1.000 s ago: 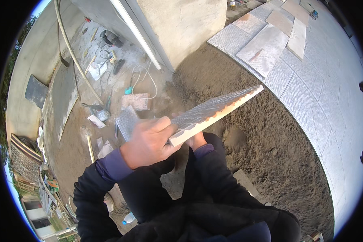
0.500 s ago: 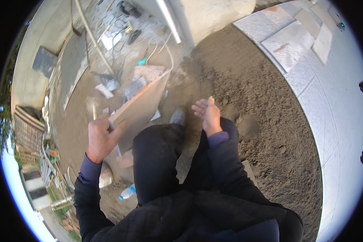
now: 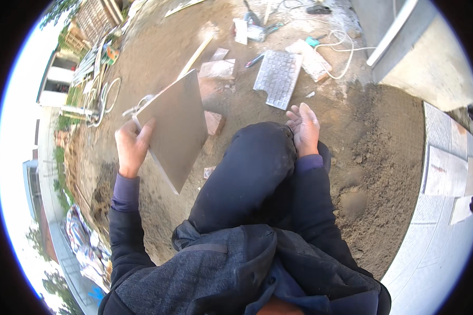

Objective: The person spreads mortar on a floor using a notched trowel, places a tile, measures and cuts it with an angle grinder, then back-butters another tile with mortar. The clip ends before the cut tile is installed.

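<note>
My left hand grips a flat, brownish rectangular tile by its left edge, thumb on the face toward me and fingers behind. The tile is tilted up off the ground, left of my bent knee. Beside that knee my right hand hangs with its fingers apart and loosely bent, holding nothing. Just beyond it a pale tile with a gridded face and a notched corner lies on the dirt.
Beyond the held tile lie brick and tile pieces and a wooden stick. A power tool and a white cable are farther off. Rough mortar spreads at the right, edged by laid pale paving.
My view has swung to the left. My left hand has moved the tile clear of the pile and turned its broad face toward me. The notched gridded tile now shows fully.
</note>
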`<move>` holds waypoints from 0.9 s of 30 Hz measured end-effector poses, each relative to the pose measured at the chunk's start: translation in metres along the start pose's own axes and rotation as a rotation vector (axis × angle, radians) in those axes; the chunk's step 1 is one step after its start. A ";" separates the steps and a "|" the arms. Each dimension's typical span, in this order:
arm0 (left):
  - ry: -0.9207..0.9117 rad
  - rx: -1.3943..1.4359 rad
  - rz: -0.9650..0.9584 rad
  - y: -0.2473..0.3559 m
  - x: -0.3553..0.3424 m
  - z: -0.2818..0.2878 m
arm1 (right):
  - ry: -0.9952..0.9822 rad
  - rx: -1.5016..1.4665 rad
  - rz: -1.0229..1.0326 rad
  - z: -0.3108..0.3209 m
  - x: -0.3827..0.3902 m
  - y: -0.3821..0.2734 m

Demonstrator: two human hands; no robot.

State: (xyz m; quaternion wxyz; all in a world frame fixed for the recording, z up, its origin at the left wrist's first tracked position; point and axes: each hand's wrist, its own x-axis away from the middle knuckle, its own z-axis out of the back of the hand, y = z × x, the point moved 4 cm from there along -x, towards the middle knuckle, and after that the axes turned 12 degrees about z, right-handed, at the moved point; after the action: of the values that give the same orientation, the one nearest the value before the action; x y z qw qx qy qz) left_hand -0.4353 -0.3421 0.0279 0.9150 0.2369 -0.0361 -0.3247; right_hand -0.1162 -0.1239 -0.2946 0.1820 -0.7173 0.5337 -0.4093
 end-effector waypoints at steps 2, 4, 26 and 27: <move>0.005 0.018 -0.026 -0.027 -0.004 0.007 | -0.067 0.000 -0.043 -0.008 0.003 0.001; 0.023 -0.027 -0.005 -0.054 -0.007 0.009 | 0.018 0.014 -0.055 0.002 0.002 -0.006; -0.202 -0.254 -0.207 -0.217 -0.208 -0.125 | 0.085 0.532 0.183 0.050 -0.095 -0.114; -0.269 -0.259 -0.166 -0.220 -0.220 -0.131 | 0.049 0.613 0.191 0.039 -0.105 -0.122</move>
State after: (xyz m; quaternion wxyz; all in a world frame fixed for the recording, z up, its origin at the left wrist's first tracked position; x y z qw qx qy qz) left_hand -0.7063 -0.3023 -0.1693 0.8949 0.0742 -0.0963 -0.4294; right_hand -0.0204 0.0098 -0.2744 0.4142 -0.5656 0.4544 -0.5495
